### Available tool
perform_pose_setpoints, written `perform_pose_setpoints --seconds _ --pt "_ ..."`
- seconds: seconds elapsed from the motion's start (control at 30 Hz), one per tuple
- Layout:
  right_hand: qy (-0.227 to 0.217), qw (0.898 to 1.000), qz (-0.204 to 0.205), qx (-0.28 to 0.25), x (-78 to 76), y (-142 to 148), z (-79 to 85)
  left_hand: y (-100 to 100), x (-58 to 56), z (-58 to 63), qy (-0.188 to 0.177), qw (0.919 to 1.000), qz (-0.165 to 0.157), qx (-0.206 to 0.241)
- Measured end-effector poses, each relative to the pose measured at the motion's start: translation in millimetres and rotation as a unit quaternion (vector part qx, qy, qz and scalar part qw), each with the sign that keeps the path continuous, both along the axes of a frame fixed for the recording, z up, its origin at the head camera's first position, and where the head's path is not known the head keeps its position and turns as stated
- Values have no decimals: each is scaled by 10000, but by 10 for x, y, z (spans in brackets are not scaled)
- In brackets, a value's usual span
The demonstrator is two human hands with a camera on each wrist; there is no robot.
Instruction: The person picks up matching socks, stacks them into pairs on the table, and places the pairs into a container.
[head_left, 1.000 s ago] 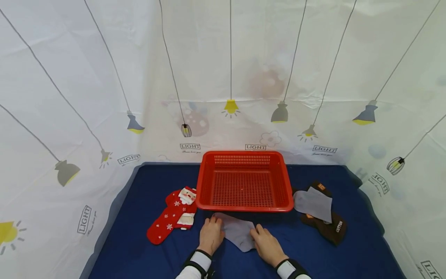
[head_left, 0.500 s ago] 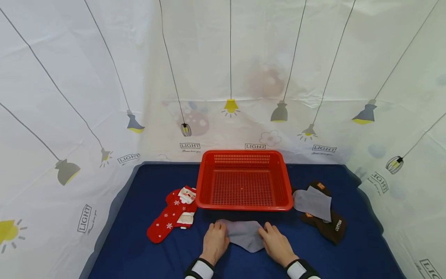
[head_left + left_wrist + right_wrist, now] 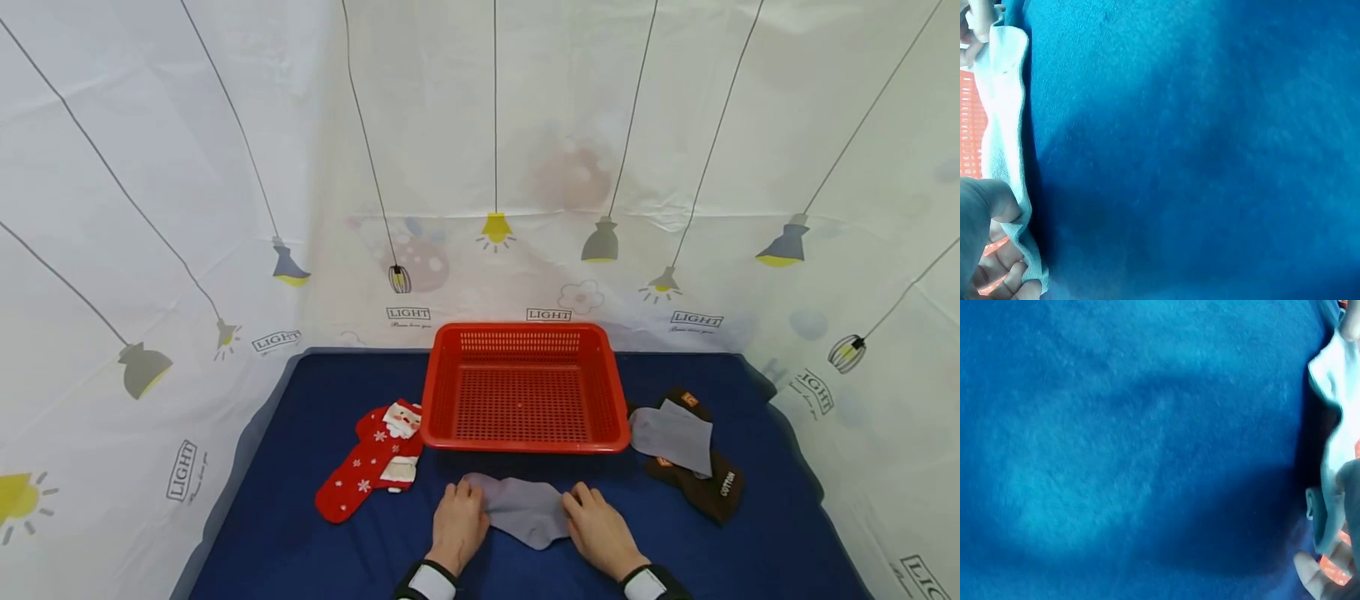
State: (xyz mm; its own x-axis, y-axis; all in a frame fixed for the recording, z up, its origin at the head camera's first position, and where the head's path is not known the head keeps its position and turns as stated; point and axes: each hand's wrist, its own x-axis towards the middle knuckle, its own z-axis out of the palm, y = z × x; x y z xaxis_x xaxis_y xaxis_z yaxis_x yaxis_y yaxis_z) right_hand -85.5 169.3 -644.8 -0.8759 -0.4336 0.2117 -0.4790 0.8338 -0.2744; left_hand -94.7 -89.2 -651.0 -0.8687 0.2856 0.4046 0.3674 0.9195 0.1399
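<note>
A grey sock (image 3: 525,507) stretches sideways between my two hands, in front of the red basket. My left hand (image 3: 459,523) pinches its left end; in the left wrist view the thumb lies on top of the sock (image 3: 1007,125) and the fingers curl beneath. The right end is pinched by my right hand (image 3: 602,533). In the right wrist view that hand (image 3: 1349,506) sits at the frame's edge, its thumb and fingers on either side of the fabric.
Behind the hands stands a red plastic basket (image 3: 525,446) with nothing in it. Red Christmas socks (image 3: 360,479) lie at the left on the blue cloth (image 3: 315,392). To the right, another grey sock (image 3: 675,437) lies across brown socks (image 3: 712,492).
Both hands have shifted right, the right hand more, and the grey sock between them has turned from slanting to lying nearly level. The basket and other socks have stayed put.
</note>
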Motion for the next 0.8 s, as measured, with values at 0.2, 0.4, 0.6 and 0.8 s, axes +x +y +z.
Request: perform_pose_setpoints --seconds 0.2,0.4,0.6,0.8 --pt "202 9989 -393 -150 -71 48 47 -70 -4 36 -137 9999 25 84" --pt "39 9992 -332 -207 -110 64 100 -130 7 31 -224 9997 70 38" --pt "-5 9997 -184 -132 -107 2 58 -158 0 12 0 9999 119 27" --pt "139 9998 64 -95 -82 -66 7 -173 -3 -11 -105 9997 144 139"
